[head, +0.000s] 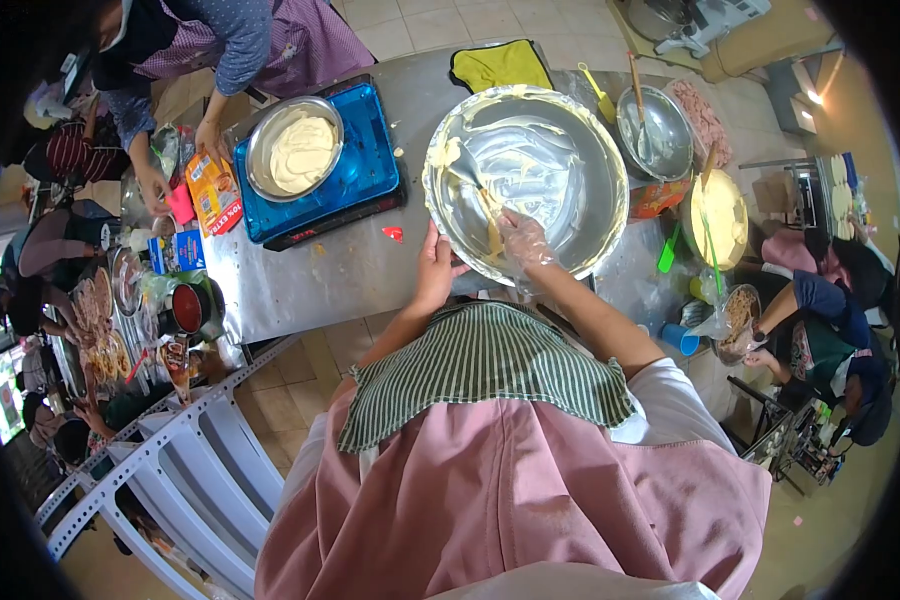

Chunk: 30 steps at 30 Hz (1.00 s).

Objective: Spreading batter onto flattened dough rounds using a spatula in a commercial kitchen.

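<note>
A large metal mixing bowl (526, 184) stands at the edge of a metal table, its inside and rim smeared with pale cream. My right hand (525, 238), in a clear plastic glove, is closed on the handle of a spatula (487, 196) inside the bowl. The spatula's blade lies against the bowl's left wall beside a lump of cream. My bare left hand (439, 262) rests against the bowl's outer near-left side; part of it may be hidden by the rim. Left of it, a smaller metal bowl of cream (304, 154) sits on a blue tray (375, 150).
A yellow cloth (501, 66) lies behind the large bowl. At right are a bowl with a wooden-handled tool (664, 127), a green spatula (668, 251) and a yellow-filled bowl (716, 225). Co-workers stand at far left and right. A plastic chair (195, 465) is behind left.
</note>
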Available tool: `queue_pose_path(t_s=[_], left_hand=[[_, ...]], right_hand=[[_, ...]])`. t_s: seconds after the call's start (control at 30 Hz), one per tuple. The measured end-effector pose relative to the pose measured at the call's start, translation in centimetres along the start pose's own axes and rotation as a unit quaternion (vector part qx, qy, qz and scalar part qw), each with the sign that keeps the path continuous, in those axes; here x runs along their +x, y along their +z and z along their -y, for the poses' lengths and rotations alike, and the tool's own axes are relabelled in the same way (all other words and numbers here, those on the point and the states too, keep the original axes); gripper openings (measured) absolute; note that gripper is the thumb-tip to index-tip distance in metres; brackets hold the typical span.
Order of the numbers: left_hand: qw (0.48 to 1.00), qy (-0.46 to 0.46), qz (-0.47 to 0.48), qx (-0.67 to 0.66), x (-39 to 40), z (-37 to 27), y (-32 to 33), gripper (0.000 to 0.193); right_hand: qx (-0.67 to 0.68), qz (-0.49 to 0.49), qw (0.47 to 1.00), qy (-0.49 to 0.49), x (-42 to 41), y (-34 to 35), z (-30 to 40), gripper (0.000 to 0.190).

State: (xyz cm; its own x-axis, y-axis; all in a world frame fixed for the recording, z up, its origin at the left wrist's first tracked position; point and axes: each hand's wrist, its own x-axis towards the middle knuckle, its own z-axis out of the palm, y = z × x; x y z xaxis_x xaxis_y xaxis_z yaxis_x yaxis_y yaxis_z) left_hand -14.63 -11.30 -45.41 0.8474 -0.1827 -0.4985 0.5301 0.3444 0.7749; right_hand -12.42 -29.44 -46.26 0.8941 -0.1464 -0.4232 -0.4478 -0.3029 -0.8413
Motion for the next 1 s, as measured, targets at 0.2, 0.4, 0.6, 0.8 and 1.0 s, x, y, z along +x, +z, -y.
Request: queue_pose_path(t_s=[0.2,0.4,0.6,0.8,1.0], left_hand=[[1.0,0.007,-0.023,-0.002,0.4,-1.1,0.1,0.05],[0.991,-0.018,-0.039,0.128,4.5,-2.8,-2.7,0.049],[0.99,-0.002,-0.04,0.137,6.8,-5.9,-2.2,0.042],[0.978,0.066,-0.065,0.188,8.8,-6.0,-2.5,0.023],[0.993,0.021,-0.019,0.115,10.5,-4.7,-6.3,0.024]], right_hand=[[-0.048,0.082,0.993,0.066,-2.9,-4.6,5.4,0.029],[-0.244,0.084,0.966,0.014,2.8,-14.7,3.6,0.04],[-0.601,0.065,0.765,-0.223,5.9,-14.9,4.2,0.033],[-0.634,0.167,0.709,-0.258,3.9,-15.3,3.8,0.038],[-0.513,0.192,0.777,-0.311,5.9,-12.6,-8.4,0.034]])
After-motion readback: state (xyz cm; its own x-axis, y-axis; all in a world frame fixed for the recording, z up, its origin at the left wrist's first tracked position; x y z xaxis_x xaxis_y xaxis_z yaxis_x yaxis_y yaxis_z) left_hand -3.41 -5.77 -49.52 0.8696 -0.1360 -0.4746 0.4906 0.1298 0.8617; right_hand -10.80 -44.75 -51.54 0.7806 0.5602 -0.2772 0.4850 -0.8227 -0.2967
